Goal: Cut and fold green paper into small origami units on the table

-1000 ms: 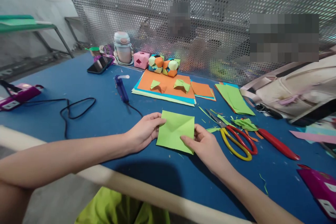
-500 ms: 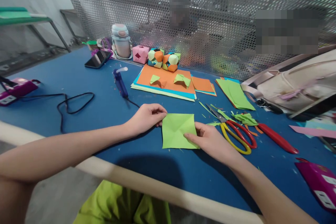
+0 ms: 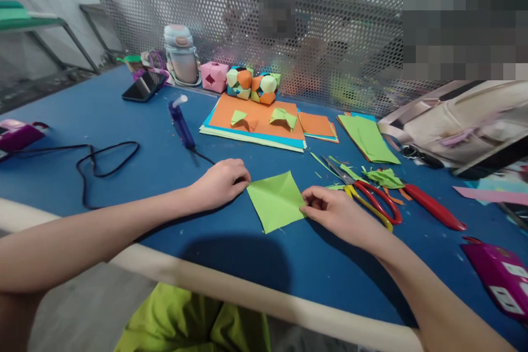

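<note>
A square of green paper with crease lines lies just in front of me, turned so its corners point left, right, away and toward me. My left hand is closed with thumb and fingertips pinching its left corner. At the right corner, my right hand pinches the edge between thumb and fingers. Just right of that hand lie scissors with red and yellow handles. Two small folded green paper pieces, a left one and a right one, rest on the orange sheets beyond.
A blue glue gun stands left, its cord trailing. Folded paper balls, a pink paper cube, a bottle and a phone line the back. Right are green paper strips, a red-handled cutter, scraps and a bag.
The green paper has turned from edge-on to corner-on. My right hand has shifted from its lower right part to the right corner, and the view has tilted slightly.
</note>
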The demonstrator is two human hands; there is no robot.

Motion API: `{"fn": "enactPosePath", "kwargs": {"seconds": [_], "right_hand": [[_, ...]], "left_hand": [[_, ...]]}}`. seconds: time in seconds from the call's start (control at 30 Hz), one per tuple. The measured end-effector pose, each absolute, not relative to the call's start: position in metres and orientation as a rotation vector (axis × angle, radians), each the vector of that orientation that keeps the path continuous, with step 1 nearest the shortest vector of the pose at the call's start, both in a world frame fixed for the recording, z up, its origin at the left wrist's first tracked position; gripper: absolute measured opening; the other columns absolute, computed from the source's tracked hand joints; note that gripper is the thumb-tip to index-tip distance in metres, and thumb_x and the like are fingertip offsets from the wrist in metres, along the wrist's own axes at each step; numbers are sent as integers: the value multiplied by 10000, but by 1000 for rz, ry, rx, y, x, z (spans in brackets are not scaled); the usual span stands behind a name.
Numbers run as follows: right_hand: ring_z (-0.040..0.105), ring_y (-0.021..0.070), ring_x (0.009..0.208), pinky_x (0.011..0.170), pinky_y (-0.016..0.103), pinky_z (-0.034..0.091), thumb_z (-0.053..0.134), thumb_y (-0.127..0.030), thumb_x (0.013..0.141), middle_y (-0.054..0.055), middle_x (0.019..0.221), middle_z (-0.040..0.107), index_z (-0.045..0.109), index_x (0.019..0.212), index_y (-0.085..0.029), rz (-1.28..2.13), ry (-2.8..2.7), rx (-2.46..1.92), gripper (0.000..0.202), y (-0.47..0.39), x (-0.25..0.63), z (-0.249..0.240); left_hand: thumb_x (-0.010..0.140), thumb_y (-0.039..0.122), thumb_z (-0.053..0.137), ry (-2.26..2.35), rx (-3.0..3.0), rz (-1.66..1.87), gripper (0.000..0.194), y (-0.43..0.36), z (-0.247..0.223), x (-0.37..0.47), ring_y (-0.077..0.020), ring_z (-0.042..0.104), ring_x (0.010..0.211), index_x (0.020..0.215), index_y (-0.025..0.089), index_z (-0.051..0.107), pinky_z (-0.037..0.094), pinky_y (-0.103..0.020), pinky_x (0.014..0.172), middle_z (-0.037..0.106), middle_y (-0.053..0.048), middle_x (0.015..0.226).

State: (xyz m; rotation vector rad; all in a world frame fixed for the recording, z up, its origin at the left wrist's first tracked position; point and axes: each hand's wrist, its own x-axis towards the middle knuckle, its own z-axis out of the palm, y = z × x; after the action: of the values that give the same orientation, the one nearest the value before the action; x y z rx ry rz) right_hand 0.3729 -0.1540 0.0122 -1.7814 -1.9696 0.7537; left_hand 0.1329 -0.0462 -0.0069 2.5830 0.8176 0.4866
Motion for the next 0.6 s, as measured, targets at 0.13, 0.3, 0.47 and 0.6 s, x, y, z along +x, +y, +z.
{"fn": "enactPosePath", "kwargs": {"seconds": [0.13, 0.3, 0.47, 0.6], "right_hand": [[413, 119, 570, 531, 250, 335, 507, -261, 804, -23, 675, 468, 503, 715, -215, 651, -2052, -1703, 99, -155, 371, 8], [425, 123, 597, 552, 256, 339, 524, -257, 826, -24, 681, 460, 426, 667, -217, 530, -2019, -1691, 191, -155, 363, -2], [516, 150, 681, 605, 271, 401, 481, -190, 858, 12, 736, 544, 484, 743, -215, 468, -2117, -1546, 118, -157, 362, -6], [561, 183, 779, 689, 314, 460, 441, -124, 870, 59, 813, 598, 540, 837, -205, 364, -2240, -1360, 133, -158, 366, -9]], "left_hand": [[857, 161, 472, 733, 2709, 448, 190, -44, -8, 131, -178, 548, 800, 804, 135, 652, 412, -290, 762, 608, -69, 803], [889, 199, 423, 690, 2829, 394, 239, -45, -5, 129, -180, 538, 809, 820, 146, 646, 381, -288, 745, 601, -76, 836], [884, 198, 433, 694, 2786, 370, 227, -42, -4, 127, -168, 536, 802, 812, 149, 643, 387, -275, 756, 597, -66, 825], [880, 192, 447, 664, 2723, 380, 220, -37, -6, 125, -164, 538, 797, 818, 144, 653, 401, -268, 766, 594, -66, 817]]}}
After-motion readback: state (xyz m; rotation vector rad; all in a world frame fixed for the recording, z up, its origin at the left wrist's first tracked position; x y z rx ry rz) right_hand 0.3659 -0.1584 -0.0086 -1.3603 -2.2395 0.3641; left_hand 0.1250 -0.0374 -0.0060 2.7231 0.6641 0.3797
